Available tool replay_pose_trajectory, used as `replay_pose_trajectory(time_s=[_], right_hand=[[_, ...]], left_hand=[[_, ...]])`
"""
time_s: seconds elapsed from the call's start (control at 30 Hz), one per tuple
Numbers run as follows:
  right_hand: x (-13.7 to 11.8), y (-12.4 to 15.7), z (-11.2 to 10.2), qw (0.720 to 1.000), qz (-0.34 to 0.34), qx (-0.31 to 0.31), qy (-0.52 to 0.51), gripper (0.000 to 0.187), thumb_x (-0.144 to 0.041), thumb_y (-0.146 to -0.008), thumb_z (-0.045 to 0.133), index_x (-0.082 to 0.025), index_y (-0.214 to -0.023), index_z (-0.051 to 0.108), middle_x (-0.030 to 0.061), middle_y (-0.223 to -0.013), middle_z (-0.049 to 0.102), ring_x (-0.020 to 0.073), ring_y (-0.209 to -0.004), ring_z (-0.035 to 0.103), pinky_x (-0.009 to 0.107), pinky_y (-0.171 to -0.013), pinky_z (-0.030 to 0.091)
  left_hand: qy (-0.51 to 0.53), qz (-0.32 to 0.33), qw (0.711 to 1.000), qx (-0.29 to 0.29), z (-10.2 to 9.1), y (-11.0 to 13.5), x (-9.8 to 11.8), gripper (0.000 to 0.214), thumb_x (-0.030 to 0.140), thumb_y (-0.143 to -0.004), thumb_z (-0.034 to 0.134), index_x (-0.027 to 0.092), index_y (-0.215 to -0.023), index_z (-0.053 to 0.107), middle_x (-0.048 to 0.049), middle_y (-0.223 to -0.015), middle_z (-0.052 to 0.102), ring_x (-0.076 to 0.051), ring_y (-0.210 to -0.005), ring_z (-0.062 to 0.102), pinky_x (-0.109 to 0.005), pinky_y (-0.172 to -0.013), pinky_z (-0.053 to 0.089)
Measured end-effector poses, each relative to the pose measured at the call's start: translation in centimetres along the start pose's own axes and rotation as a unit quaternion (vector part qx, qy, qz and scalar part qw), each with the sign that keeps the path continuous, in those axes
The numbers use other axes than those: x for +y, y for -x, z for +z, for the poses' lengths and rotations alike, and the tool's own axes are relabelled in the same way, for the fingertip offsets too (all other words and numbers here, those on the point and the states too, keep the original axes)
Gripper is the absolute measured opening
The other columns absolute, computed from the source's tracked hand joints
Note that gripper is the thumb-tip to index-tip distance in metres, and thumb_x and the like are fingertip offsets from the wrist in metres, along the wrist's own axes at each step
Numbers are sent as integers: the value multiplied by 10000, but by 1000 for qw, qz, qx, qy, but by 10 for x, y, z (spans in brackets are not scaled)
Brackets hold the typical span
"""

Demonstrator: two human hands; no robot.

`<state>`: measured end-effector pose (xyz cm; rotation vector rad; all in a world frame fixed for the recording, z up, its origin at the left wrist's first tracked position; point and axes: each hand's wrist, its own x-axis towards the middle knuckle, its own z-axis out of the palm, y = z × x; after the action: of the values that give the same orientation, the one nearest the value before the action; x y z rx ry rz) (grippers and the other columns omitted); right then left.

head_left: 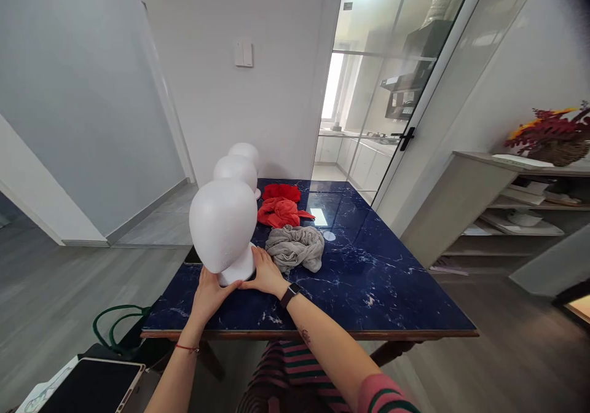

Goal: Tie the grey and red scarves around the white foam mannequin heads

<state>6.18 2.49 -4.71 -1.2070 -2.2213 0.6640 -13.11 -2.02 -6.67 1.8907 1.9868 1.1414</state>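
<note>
A white foam mannequin head stands on the near left part of the table, tilted slightly in view, with its flared base on the tabletop. Around that base my left hand grips the left side, its fingers partly hidden behind the head. My right hand holds the base's right side, and the two thumbs nearly meet at the front. Behind it stand two more white mannequin heads in a row. A crumpled grey cloth lies just right of my right hand, with an orange-red cloth and a red cloth beyond it.
The dark blue marbled table has a wooden edge and meets the wall at the back. A dark flat object lies by the left edge. At lower left is a tablet beside a bag with green handles. Shelves stand at right.
</note>
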Motion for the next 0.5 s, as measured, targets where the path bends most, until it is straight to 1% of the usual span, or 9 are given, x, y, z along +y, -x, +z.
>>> replay_pose_trajectory(time_s=[0.1, 0.2, 0.33, 0.4, 0.47, 0.5], right_hand=[[2, 0, 3, 1000, 2, 1, 7, 1179, -627, -548, 754, -112, -1456, 206, 229, -1479, 261, 359, -1388, 218, 503, -1112, 255], [4, 0, 5, 1000, 0, 16, 11, 1160, -629, -553, 749, -147, -1458, 205, 214, -1467, 284, 357, -1379, 233, 512, -1094, 277], [3, 2, 3, 1000, -5, 21, 11, 1178, -641, -532, 757, -137, -1452, 220, 217, -1462, 285, 357, -1376, 234, 505, -1104, 261], [2, 3, 1, 1000, -1, 18, 9, 1185, -646, -535, 753, -110, -1450, 225, 228, -1467, 274, 358, -1380, 224, 495, -1113, 254], [0, 4, -1, 1000, 5, 18, 7, 1174, -653, -554, 739, -83, -1446, 232, 238, -1465, 279, 356, -1378, 233, 484, -1118, 252], [0, 4, -1, 1000, 8, 19, 6, 1163, -655, -565, 732, -76, -1444, 237, 240, -1462, 286, 354, -1375, 242, 482, -1119, 252]], left_hand=[[6, -5, 1000, 6, -1, 1, 3, 895, 586, -613, 687, 145, -1330, 381, -193, -1329, 453, -374, -1301, 370, -510, -1038, 339], [12, 1, 1000, 8, -3, 1, 6, 879, 570, -611, 695, 149, -1322, 395, -188, -1318, 462, -373, -1302, 363, -504, -1035, 340], [51, 21, 998, 18, -9, 1, 10, 820, 556, -640, 680, 130, -1294, 429, -190, -1320, 467, -364, -1297, 365, -499, -1055, 311], [101, 5, 995, 25, -12, 3, 12, 701, 534, -729, 603, 139, -1285, 445, -177, -1333, 470, -339, -1288, 385, -485, -1059, 311], [159, -39, 985, 53, -16, 6, 12, 579, 483, -824, 491, 164, -1305, 437, -152, -1356, 467, -303, -1286, 401, -458, -1063, 319], [175, -67, 979, 75, -18, 7, 11, 539, 448, -851, 450, 174, -1315, 430, -140, -1363, 468, -288, -1282, 411, -446, -1064, 324]])
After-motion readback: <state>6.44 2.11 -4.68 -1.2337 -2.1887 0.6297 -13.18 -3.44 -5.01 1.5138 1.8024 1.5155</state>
